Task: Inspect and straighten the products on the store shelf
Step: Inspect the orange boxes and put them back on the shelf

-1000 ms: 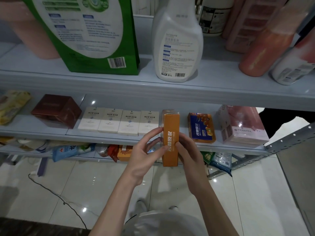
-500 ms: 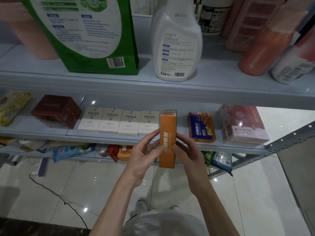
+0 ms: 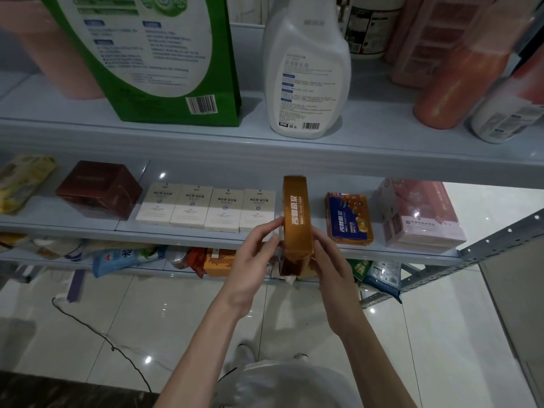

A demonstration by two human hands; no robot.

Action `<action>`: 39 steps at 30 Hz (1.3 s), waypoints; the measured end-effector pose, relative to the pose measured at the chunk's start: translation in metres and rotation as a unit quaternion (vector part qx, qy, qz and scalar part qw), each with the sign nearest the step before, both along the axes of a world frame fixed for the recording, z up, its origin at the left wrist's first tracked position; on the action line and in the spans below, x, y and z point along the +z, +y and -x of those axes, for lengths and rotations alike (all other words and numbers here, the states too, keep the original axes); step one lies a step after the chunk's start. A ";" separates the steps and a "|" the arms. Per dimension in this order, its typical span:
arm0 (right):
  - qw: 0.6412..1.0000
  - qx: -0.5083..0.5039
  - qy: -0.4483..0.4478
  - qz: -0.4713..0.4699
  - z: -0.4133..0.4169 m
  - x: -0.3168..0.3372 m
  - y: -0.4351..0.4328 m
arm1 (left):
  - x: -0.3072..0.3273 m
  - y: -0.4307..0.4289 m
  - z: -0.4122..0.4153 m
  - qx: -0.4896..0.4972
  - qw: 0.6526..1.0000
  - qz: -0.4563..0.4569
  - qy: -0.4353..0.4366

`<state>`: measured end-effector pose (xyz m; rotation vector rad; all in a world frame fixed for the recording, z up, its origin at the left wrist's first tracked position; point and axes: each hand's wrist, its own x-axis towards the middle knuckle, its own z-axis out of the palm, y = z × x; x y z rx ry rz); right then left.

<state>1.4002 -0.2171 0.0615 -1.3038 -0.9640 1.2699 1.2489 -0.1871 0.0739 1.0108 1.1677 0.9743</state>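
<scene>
L hand (image 3: 250, 260) & R hand (image 3: 332, 266) grip orange box (image 3: 295, 219) w/ curled fingers, upright, just right of white boxes (image 3: 212, 209); prob best to set it flush w/ their fronts, label out.

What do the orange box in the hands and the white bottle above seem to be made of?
The orange box: probably coated cardboard; sharp folded edges, slight sheen. The white bottle: likely matte opaque plastic; rounded moulded shape.

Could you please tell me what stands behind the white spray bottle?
A white jar with a dark label stands behind the white spray bottle, to its right; anything directly behind the bottle is covered.
</scene>
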 end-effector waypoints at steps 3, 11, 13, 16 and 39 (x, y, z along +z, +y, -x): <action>1.000 0.001 -0.002 0.011 0.001 0.001 0.000 | 0.001 -0.002 -0.003 -0.017 1.000 0.007 -0.006; 1.000 0.004 -0.016 0.021 0.002 0.001 0.001 | 0.003 -0.001 -0.004 -0.024 1.000 0.017 -0.008; 1.000 0.014 -0.017 0.019 0.002 0.002 0.001 | 0.002 -0.001 -0.004 -0.019 1.000 0.019 -0.016; 0.999 0.032 -0.028 0.007 0.000 -0.001 -0.001 | 0.000 -0.001 -0.002 -0.013 0.999 0.022 -0.019; 0.998 -0.027 0.052 -0.019 -0.001 0.003 0.000 | -0.001 -0.005 -0.005 0.016 0.999 -0.012 -0.039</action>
